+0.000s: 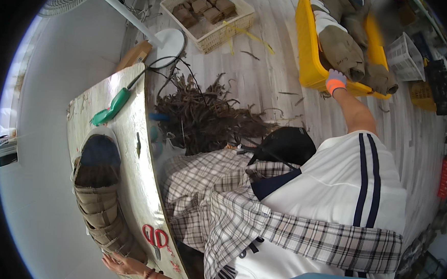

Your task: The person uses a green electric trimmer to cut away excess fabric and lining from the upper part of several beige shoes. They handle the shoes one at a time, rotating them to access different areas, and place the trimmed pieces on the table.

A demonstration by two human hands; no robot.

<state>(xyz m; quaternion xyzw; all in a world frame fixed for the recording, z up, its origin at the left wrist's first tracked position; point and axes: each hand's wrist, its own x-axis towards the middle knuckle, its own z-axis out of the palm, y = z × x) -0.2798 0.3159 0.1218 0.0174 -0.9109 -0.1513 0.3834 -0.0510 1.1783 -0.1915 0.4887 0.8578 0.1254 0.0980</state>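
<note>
On the table at left lies a long row of nested brown cloth pieces (99, 211) that look like shoe uppers, with a dark blue lining showing at the far end. My left hand (119, 264), bare with bracelets at the wrist, rests by the row's near end, fingers stretched out. Away to the right, my right hand (336, 80), in a grey and orange glove, grips the near rim of a yellow crate (311, 47). Inside that crate are more brown cloth pieces (340, 49) in nested rows. Red-handled scissors (155, 236) lie near my left forearm.
A green corded hand tool (114, 104) lies on the table (141, 185). Brown strips (204, 113) are heaped on the floor beside it. Behind are a cream crate (209, 40) of brown bundles and a white standing fan (166, 46). A white basket (406, 58) stands right of the yellow crate.
</note>
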